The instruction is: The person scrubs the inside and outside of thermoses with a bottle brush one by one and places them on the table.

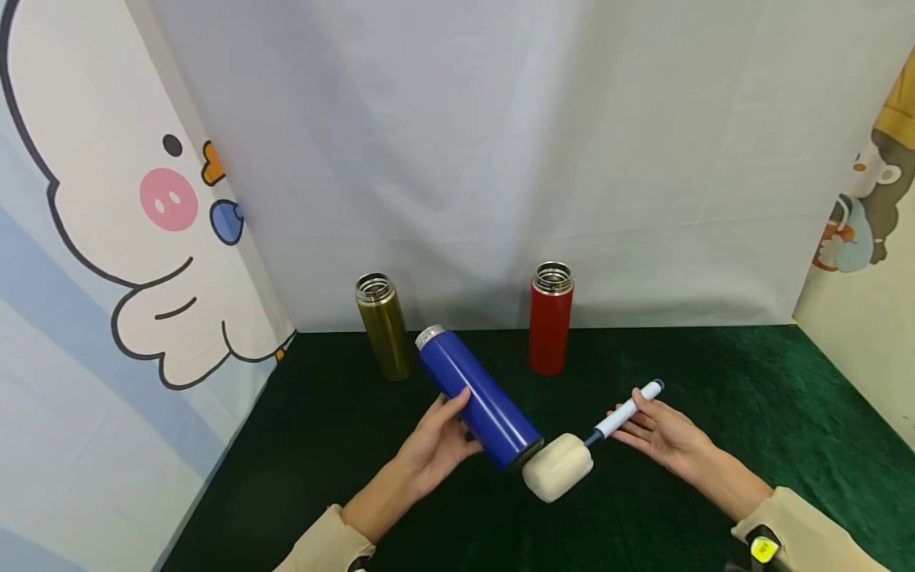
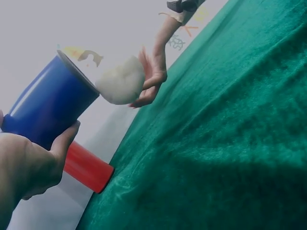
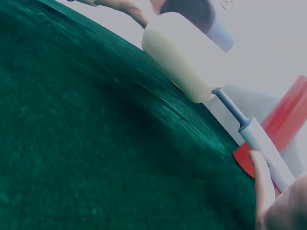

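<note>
A blue bottle without a lid is gripped around its body by my left hand, tilted so its silver mouth points up and left. My right hand holds a bottle brush by its white handle, thumb along the top. The brush's cream sponge head hangs at the lower left, right by the bottle's dark base. In the left wrist view the sponge head overlaps the bottle's base edge. The right wrist view shows the thumb against the handle, with the sponge beyond.
An olive-gold bottle and a red bottle, both with open mouths, stand at the back of the dark green cloth. Behind them hangs a pale grey curtain. Cartoon-printed panels flank the left side.
</note>
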The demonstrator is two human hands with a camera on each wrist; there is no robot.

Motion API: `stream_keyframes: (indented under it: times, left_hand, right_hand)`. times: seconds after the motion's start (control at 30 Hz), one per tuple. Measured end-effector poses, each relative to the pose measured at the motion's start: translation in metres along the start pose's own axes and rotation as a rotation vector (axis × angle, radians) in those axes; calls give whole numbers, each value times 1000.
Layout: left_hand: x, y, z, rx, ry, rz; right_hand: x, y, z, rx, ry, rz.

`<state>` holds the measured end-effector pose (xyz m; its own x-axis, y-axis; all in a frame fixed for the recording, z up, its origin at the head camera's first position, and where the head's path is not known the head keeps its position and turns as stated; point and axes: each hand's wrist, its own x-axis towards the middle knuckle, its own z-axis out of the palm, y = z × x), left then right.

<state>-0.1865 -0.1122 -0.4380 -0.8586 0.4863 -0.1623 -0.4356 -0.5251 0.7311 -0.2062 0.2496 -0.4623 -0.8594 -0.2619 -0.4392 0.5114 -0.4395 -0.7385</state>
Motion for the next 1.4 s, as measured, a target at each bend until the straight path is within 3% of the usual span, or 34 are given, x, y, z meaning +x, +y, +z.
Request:
stream_keyframes:
  times: [0.13, 0.27, 0.53, 0.77, 0.87, 1.1, 1.4]
  left_hand:
    - [3, 2, 0, 41, -36, 16]
    - [12, 5, -2, 165, -15, 106]
    - [44, 20, -19, 364, 172, 327]
    - [75, 28, -36, 652, 303, 568]
    - [88, 30, -40, 744, 361, 639]
    - [112, 32, -46, 842, 457, 665]
    - [117, 26, -49, 944, 476, 691]
  right_hand:
    - [-1, -6, -10, 38, 24, -22]
    - [-2, -11, -18, 95, 65, -28]
    - [-5, -18, -27, 146, 157, -5]
    - [-7, -19, -34, 261, 190, 27]
    - [-7, -19, -35, 277, 199, 41]
    - [-10, -17, -40, 261, 202, 17]
    - [-12, -16, -45, 179, 192, -32]
